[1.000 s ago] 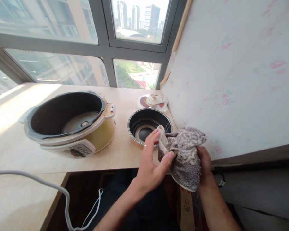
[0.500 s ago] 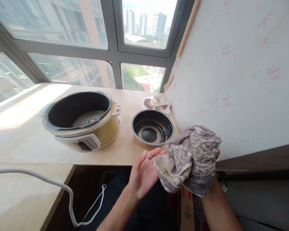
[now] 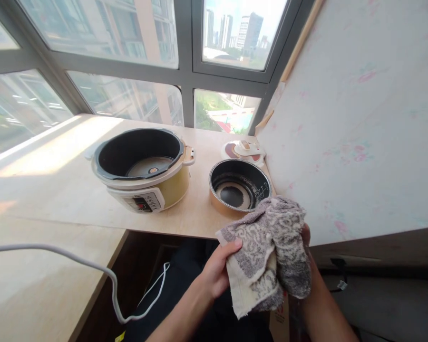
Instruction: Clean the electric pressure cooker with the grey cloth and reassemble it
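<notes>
A grey and cream patterned towel [image 3: 260,247] hangs between my two hands in front of the ledge. My left hand [image 3: 219,266] grips its left edge, thumb on top and the other fingers hidden under the cloth. Most of my right hand [image 3: 306,236] is covered by the bunched towel; its fingers curl around the right side. Just beyond the towel stands a black inner pot [image 3: 217,202] with a copper-coloured outside and pale marks on its bottom. The towel's top edge overlaps the pot's near rim in view; whether they touch I cannot tell.
A yellow-and-white electric cooker [image 3: 174,190] stands lidless at the left on the wooden ledge [image 3: 74,190]. Behind the inner pot lies a white and red lid [image 3: 231,151]. A grey cable [image 3: 74,257] loops across the lower left. Windows and a papered wall [image 3: 360,118] bound the ledge.
My left hand has gone from open, palm up beside the towel, to gripping its left edge. The towel is more spread out and lower. The view has shifted slightly left.
</notes>
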A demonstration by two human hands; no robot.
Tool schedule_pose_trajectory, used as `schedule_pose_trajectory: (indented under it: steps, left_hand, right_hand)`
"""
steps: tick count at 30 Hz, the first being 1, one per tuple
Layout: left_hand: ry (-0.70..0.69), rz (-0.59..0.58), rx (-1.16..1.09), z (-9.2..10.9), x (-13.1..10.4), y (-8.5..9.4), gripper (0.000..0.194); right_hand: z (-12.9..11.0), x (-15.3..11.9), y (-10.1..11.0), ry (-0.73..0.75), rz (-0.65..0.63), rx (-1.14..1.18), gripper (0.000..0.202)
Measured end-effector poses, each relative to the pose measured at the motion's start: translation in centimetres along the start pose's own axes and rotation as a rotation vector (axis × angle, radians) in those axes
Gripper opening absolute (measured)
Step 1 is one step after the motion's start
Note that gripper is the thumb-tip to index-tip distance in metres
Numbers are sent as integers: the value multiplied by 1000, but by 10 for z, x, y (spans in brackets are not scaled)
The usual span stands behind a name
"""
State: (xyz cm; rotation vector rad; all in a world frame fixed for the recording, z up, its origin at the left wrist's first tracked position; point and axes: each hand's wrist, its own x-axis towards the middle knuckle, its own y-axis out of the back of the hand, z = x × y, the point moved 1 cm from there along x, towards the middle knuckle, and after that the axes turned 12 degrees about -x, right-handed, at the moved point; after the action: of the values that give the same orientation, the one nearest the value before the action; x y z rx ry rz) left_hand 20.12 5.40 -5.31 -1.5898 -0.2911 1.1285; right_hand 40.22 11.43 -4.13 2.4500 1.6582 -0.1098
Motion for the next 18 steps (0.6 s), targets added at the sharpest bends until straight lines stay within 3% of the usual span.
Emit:
schedule_pose_trajectory:
  steps: [4,7,10,14,16,18]
  left_hand:
    - [-352,87,88,27,-14,1,52]
    - [-512,81,150,39,-26,-2,54]
    - [-605,57,246,37,-36,-8,54]
    - [-671,28,464,20,-44,-14,49]
    - [-746,10,583,12,-46,-16,49]
    - [-817,-30,725,6,-48,-16,53]
  right_hand:
    - [-17,-6,-19,-85,-271,6,49]
    - [-32,-12,-37,7,-342,-113,53]
    - [-43,-25,-54,216,-256,-344,45]
    - [-45,-52,-77,479,19,-521,41]
    - [-40,-64,-88,545,120,-507,45]
    - [-34,-71,-95,518,141,-448,48]
